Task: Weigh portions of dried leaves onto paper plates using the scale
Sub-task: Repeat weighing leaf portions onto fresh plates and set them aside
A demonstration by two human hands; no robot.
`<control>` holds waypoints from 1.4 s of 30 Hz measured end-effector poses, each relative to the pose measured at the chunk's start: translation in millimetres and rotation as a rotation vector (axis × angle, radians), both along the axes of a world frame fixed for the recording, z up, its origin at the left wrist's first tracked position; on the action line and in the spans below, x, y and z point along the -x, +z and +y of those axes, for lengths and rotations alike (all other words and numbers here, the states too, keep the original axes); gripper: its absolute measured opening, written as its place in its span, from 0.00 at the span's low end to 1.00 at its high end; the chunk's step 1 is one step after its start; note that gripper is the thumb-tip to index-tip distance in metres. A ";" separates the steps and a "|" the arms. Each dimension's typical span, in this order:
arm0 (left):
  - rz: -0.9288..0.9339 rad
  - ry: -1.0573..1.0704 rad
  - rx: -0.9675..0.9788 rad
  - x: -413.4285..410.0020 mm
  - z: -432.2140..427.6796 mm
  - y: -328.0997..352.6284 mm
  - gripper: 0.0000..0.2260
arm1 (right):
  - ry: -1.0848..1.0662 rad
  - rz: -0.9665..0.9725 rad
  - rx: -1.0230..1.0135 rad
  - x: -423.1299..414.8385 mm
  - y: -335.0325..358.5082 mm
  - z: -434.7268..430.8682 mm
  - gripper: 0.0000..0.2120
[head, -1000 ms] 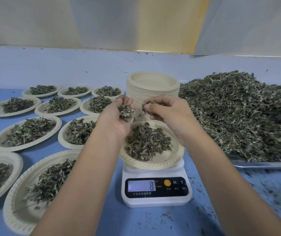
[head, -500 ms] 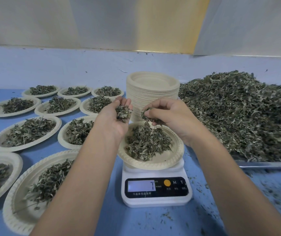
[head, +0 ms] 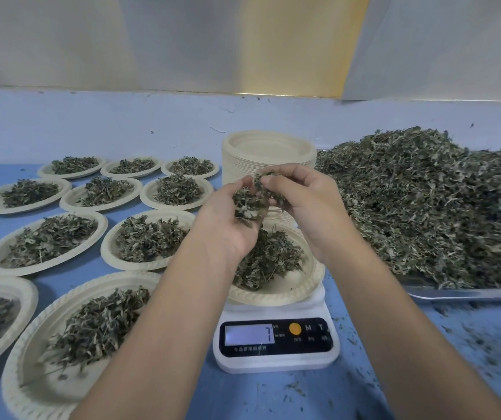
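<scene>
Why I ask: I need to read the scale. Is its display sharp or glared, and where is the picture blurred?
Head view: the display is evenly backlit, without glare, its 7 slightly soft but readable; head view again: the leaf pile smears towards the right edge, and the plate at the lower left edge is blurred; lighting is soft, with faint shadows.

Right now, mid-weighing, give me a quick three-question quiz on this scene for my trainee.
1. True or false: the left hand and right hand both hold dried leaves above the plate on the scale.
2. The scale's display reads: A) 0 B) 7 C) 25.
3. What stands just behind the scale?
Key: 1 true; 2 B; 3 the stack of empty plates.
</scene>
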State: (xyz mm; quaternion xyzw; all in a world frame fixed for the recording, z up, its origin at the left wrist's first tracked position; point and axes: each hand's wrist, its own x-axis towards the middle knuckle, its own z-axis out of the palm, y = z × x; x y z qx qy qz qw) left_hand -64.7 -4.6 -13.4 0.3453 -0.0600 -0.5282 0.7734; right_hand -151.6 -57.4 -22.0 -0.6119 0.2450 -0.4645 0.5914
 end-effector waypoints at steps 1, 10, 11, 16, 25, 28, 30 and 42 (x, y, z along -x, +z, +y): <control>0.008 -0.008 0.003 2.4 -0.3 0.4 0.09 | -0.025 -0.002 0.000 0.7 0.5 -0.3 0.04; 0.032 -0.115 0.067 60.1 -39.1 16.1 0.08 | -0.432 0.046 0.034 19.2 6.1 -18.2 0.04; -0.001 -0.120 0.044 68.8 -47.5 16.2 0.08 | -0.473 0.039 0.011 24.1 7.0 -23.1 0.03; -0.124 -0.169 -0.027 110.8 -89.7 7.0 0.04 | -0.613 -0.020 -0.155 60.4 2.2 -52.1 0.03; -0.351 -0.365 -0.241 150.0 -121.0 -4.0 0.12 | -0.734 -0.025 -0.413 99.6 -26.8 -81.1 0.12; -0.381 -0.351 -0.205 155.2 -120.6 -5.2 0.17 | -0.812 0.043 -0.341 105.6 -27.9 -84.4 0.12; -0.372 -0.362 -0.194 154.9 -118.9 -6.0 0.16 | -0.840 0.076 -0.270 107.2 -29.9 -84.1 0.11; -0.420 -0.379 -0.176 137.4 -104.1 -6.4 0.09 | -0.825 0.064 -0.162 91.0 -30.5 -77.5 0.16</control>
